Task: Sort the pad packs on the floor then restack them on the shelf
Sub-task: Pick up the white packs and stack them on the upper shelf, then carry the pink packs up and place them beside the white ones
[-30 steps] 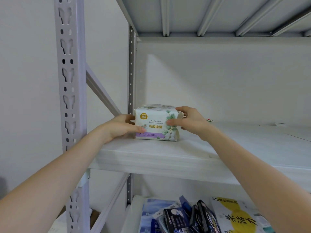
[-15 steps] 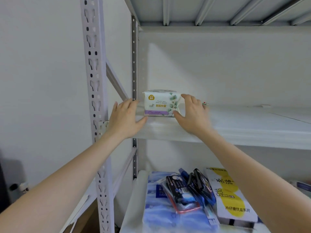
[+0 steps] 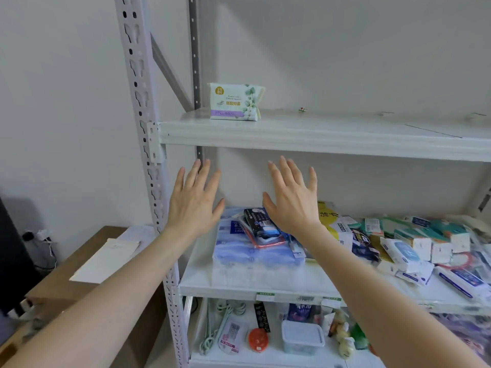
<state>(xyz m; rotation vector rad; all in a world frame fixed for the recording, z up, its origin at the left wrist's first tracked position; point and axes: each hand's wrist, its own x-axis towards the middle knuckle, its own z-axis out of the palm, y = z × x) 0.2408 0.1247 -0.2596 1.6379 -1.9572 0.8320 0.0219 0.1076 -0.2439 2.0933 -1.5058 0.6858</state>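
One pad pack (image 3: 235,101) is seen placed on the shelf (image 3: 305,134); left hand (image 3: 195,200) and right hand (image 3: 291,199) are held spread and empty, further restacking judged outstanding.

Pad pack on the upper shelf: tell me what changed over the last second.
Both hands let go of the pad pack; the left hand and right hand dropped, open and empty, below the upper shelf. The pack stayed standing at the shelf's left end.

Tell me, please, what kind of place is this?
Probably a storeroom or stock corner: a metal rack with bare shelves, mixed packaged goods heaped on one shelf, a cardboard box beside it.
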